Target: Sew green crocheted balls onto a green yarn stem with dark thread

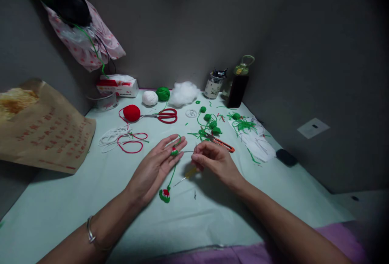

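Observation:
My left hand (154, 165) is palm up, its fingers stretched out. Under its thumb lies a small green, red and white crocheted piece (174, 151). From there a green yarn strand (172, 175) runs down to a second crocheted piece (165, 194), shaped like a watermelon slice, on the table. My right hand (212, 160) has thumb and index finger pinched on a thin dark strand (187, 152), thread or needle, which reaches to the piece. Below that hand is a crochet hook (182, 179) with a yellow handle; whether fingers touch it is hidden.
Red-handled scissors (167, 116) and a red yarn ball (131, 113) lie farther back. Orange snips (225, 143) sit beside green crocheted balls (212, 124). A bottle (238, 88), a pen jar (213, 86) and white stuffing (184, 93) stand along the wall; a paper bag (51, 130) is left.

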Action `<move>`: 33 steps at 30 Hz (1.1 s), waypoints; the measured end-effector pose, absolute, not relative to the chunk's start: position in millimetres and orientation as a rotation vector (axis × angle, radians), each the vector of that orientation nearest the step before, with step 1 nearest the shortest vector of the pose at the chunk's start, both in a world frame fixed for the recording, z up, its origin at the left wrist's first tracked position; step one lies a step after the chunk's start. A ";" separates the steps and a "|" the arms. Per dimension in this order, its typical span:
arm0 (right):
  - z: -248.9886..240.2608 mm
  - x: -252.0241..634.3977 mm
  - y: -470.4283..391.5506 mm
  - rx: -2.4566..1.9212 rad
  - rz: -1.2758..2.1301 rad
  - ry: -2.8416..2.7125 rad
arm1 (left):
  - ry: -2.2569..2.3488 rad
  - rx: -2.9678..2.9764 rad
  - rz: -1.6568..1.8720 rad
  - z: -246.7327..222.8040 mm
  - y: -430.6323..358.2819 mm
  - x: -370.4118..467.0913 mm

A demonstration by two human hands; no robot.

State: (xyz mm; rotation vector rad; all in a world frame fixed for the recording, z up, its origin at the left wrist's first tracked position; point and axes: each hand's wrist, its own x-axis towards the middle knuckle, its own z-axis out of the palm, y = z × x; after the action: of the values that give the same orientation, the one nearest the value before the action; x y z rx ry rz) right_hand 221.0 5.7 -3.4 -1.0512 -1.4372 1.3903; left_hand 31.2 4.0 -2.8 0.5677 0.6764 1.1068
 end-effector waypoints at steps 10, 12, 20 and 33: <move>-7.6 206.1 -1.5 -1.043 1.295 -1.501 | 0.719 0.717 0.993 -7.0 -11.4 46.4; -7.3 208.0 -1.9 -1.061 1.233 -1.507 | 0.768 0.773 1.006 -9.7 -10.2 45.8; 5.0 219.5 0.8 -1.097 1.144 -1.451 | 0.821 0.683 0.968 -11.1 -2.5 37.1; 6.6 220.6 -7.4 -1.202 1.012 -1.844 | 0.771 0.528 1.007 -9.5 2.4 30.5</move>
State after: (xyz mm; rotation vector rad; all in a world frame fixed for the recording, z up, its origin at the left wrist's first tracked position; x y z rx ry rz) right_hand 220.6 -7.4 6.6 -1.2021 -1.8440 1.0119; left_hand 30.5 2.4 -9.5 0.5277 0.7713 1.0074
